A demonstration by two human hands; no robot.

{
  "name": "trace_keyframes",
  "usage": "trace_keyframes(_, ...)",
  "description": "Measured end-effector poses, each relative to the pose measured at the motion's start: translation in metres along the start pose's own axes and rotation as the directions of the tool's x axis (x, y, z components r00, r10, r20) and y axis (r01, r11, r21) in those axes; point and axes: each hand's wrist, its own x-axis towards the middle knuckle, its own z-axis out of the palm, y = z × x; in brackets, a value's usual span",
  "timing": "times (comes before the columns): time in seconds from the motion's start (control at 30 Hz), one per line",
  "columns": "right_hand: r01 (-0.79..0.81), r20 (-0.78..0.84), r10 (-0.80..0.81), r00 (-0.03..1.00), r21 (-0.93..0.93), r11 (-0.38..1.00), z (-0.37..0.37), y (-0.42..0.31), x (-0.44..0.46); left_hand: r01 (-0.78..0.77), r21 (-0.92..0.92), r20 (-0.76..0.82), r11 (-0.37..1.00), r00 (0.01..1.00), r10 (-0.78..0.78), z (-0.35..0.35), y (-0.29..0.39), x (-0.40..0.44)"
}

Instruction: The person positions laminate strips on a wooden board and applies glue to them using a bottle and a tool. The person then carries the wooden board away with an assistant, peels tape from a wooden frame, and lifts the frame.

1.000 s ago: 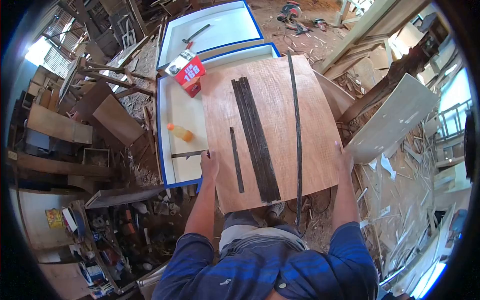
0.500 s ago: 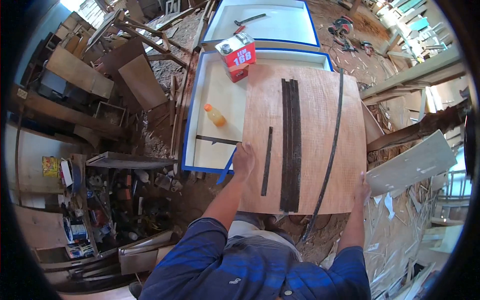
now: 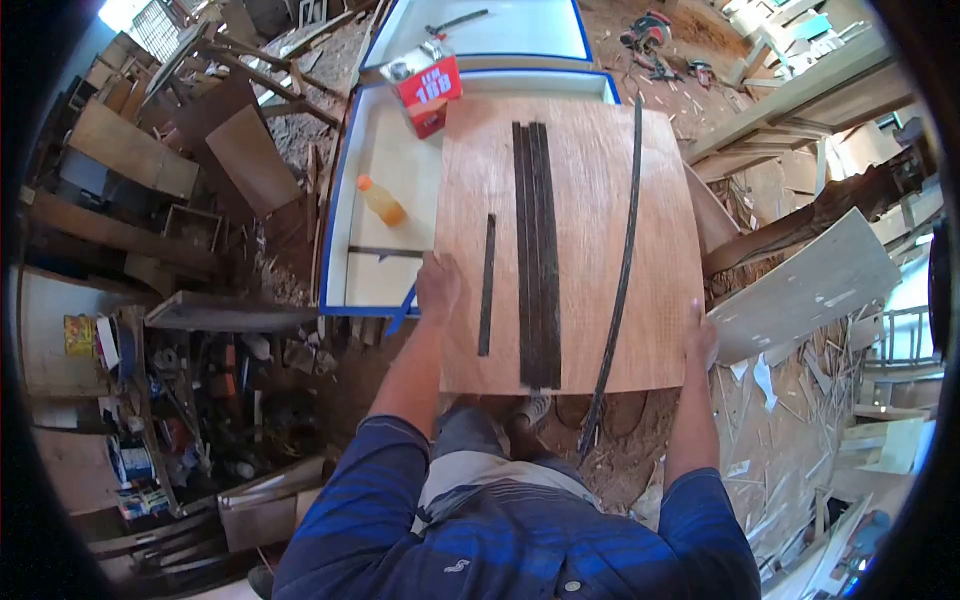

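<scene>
Between my two hands is a thin wooden board (image 3: 590, 240). My left hand (image 3: 438, 286) grips its left edge, fingers wrapped round. At the right edge my right hand (image 3: 701, 335) holds it, fingers closed on the rim. Several dark strips (image 3: 537, 255) lie side by side on the board. A shorter dark strip (image 3: 487, 285) lies to their left. On the right a long, slightly curved dark strip (image 3: 629, 235) reaches past the board's near edge. The board's far part overlaps a white, blue-edged frame (image 3: 337, 215).
A red can (image 3: 432, 95) and an orange bottle (image 3: 381, 203) stand left of the board. A hammer (image 3: 457, 22) lies in the far white panel. A power saw (image 3: 646, 33) is on the floor beyond. Another board (image 3: 810, 290) leans at the right.
The view has swung and shifted, so the surroundings sit differently in it. Both hands stay on the board's edges, and the board now appears straighter than one second ago.
</scene>
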Motion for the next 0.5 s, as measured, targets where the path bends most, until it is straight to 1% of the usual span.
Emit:
trace_keyframes(0.03, 0.009, 0.086, -0.019, 0.996, 0.116, 0.993, -0.018, -0.003, -0.01, 0.011, 0.007, -0.01, 1.0, 1.0, -0.011, 0.004, 0.004, 0.001)
trace_keyframes(0.07, 0.043, 0.203, -0.095, 0.974, 0.247, 0.968, -0.056, -0.037, -0.032, 0.049, 0.026, -0.045, 0.998, 0.998, -0.048, -0.002, 0.001, -0.002)
trace_keyframes(0.1, 0.035, 0.29, -0.149, 0.945, 0.363, 0.931, -0.077, -0.056, -0.042, 0.057, 0.051, -0.063, 0.997, 0.997, -0.054, 0.001, -0.001, 0.0)
trace_keyframes(0.13, 0.034, 0.281, -0.149, 0.948, 0.376, 0.926, -0.063, -0.046, -0.039, 0.023, 0.104, -0.062, 0.994, 0.998, -0.017, 0.004, -0.005, 0.004)
trace_keyframes(0.17, 0.05, 0.255, -0.134, 0.957, 0.31, 0.949, -0.05, -0.041, -0.03, -0.143, 0.3, -0.058, 0.943, 0.984, 0.168, 0.009, -0.029, 0.015)
trace_keyframes(0.2, 0.062, 0.229, -0.119, 0.966, 0.241, 0.968, -0.037, -0.038, -0.022, -0.278, 0.492, -0.053, 0.825, 0.936, 0.347, 0.016, -0.054, 0.027)
trace_keyframes(0.23, 0.088, 0.193, -0.098, 0.976, 0.062, 0.994, -0.039, -0.014, -0.018, -0.418, 0.617, 0.023, 0.667, 0.857, 0.515, 0.051, -0.062, 0.019)
trace_keyframes(0.27, 0.017, 0.208, -0.02, 0.978, 0.02, 1.0, -0.045, 0.027, -0.036, -0.329, 0.401, 0.013, 0.855, 0.935, 0.353, 0.059, -0.038, -0.006)
trace_keyframes(0.3, -0.029, 0.259, 0.034, 0.965, -0.026, 0.999, -0.049, 0.06, -0.067, -0.137, 0.207, 0.044, 0.969, 0.99, 0.131, 0.026, -0.016, -0.039)
trace_keyframes(0.33, -0.027, 0.269, 0.023, 0.963, 0.012, 1.0, -0.042, 0.038, -0.064, 0.071, -0.008, 0.014, 0.997, 0.997, -0.071, -0.01, 0.009, -0.027)
trace_keyframes(0.37, -0.017, 0.228, -0.003, 0.974, 0.088, 0.996, -0.036, -0.007, -0.031, 0.007, -0.089, -0.068, 0.996, 0.998, -0.013, -0.016, 0.023, 0.003)
trace_keyframes(0.43, -0.032, 0.204, 0.006, 0.979, 0.122, 0.992, -0.043, -0.024, -0.022, -0.068, -0.191, -0.123, 0.979, 0.991, 0.044, -0.008, 0.003, -0.015)
trace_keyframes(0.47, -0.037, 0.204, 0.014, 0.979, 0.11, 0.993, -0.046, -0.024, -0.027, -0.005, -0.128, -0.04, 0.992, 0.999, 0.0, -0.006, -0.004, -0.008)
trace_keyframes(0.5, -0.035, 0.195, 0.014, 0.981, 0.105, 0.994, -0.048, -0.024, -0.026, 0.018, -0.095, -0.025, 0.995, 0.999, -0.02, -0.007, -0.004, -0.011)
